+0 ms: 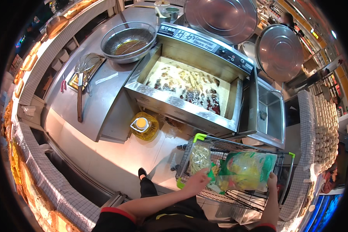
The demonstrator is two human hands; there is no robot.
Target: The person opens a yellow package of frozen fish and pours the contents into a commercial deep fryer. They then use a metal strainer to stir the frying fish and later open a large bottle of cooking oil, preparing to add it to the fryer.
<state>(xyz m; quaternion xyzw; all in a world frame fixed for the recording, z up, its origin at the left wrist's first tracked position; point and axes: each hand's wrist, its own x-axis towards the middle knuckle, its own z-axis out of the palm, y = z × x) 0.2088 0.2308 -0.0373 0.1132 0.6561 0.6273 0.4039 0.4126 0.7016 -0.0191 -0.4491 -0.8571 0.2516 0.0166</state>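
Note:
A green and clear printed plastic food bag [243, 171] lies across the top of a wire shopping cart [237, 200] with green corner pieces. My right hand [272, 180] grips its right end. At the other end, my left hand [199, 180] has its fingers closed by the bag's green edge, and yellowish pieces show there. Some of the left fingertips are hard to make out. Just beyond that hand, a clear bag of pale, strand-like food [199, 158] rests in the cart.
Ahead stands an electric fryer [179, 98] full of foaming oil and dark food. An oil jug [145, 127] is on the floor. The left steel counter [101, 98] holds a wire strainer over a bowl [129, 43], a whisk [88, 62] and a wooden-handled brush [80, 101]. A sink [271, 101] adjoins the fryer.

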